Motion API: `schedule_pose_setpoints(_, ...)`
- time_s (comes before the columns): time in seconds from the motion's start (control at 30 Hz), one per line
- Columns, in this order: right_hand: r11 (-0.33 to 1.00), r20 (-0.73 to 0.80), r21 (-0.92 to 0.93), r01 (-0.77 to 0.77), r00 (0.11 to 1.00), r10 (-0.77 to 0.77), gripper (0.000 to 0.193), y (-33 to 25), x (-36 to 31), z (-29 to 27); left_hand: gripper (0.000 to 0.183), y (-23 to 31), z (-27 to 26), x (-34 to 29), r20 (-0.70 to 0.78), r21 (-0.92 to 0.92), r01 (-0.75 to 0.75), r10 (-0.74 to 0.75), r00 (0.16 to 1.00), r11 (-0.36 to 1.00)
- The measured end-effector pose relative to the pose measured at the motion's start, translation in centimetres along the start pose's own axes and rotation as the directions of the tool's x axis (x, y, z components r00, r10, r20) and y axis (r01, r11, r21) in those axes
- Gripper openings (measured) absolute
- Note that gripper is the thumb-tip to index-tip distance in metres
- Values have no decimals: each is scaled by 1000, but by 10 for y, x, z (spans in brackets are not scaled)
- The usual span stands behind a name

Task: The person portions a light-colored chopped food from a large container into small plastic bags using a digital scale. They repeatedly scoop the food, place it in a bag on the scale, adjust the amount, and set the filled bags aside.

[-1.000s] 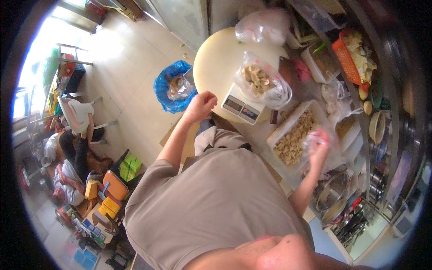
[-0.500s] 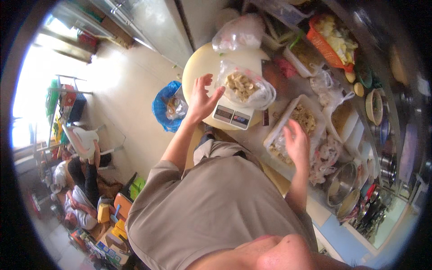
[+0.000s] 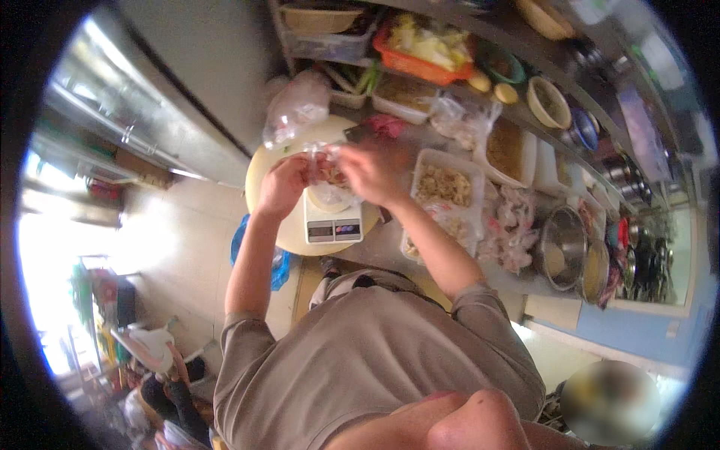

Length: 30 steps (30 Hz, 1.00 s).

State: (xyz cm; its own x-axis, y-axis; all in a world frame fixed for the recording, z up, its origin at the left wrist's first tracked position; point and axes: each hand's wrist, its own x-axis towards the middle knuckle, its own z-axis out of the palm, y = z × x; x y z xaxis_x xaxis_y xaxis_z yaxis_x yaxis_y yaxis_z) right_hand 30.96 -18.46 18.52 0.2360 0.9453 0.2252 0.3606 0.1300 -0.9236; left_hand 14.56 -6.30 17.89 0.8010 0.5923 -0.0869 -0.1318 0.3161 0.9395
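A clear plastic bag with pale brown pieces in it is over a white kitchen scale on a round pale board. At the bag's left edge, my left hand has its fingers closed on the plastic. My right hand, smeared by motion, grips the opposite side near the bag's top. Between the hands the bag's opening is partly hidden by fingers. The scale's panel, with a dark display and buttons, faces me. To the right, a white tray holds similar pale brown pieces.
Another filled plastic bag rests at the board's far edge. Farther right are an orange basket of yellowish vegetables, several bagged and boxed foods, and a metal bowl. A blue-lined bin stands left below the board; a tall metallic cabinet is beyond.
Both hands have come together at the plastic bag and taken hold of it; before, they were apart and empty. The view has turned, showing more of the shelf and counter.
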Motion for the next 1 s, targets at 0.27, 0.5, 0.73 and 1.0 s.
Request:
schedule_pose_setpoints(0.27,919,-5,-315,236,968,-250,64,23,16,31,17,39,36,8,17,605,118,-161,987,788)
schedule_pose_setpoints(0.5,868,-2,452,-208,972,234,22,35,8,10,16,17,-12,14,-140,600,51,43,989,798)
schedule_pose_setpoints(0.73,111,-8,993,-29,947,321,24,45,-6,-26,25,-11,-44,14,90,-588,240,-232,968,772)
schedule_pose_setpoints(1.0,989,-5,8,-149,989,149,42,-8,-4,-12,26,20,39,12,135,-126,343,-326,936,931)
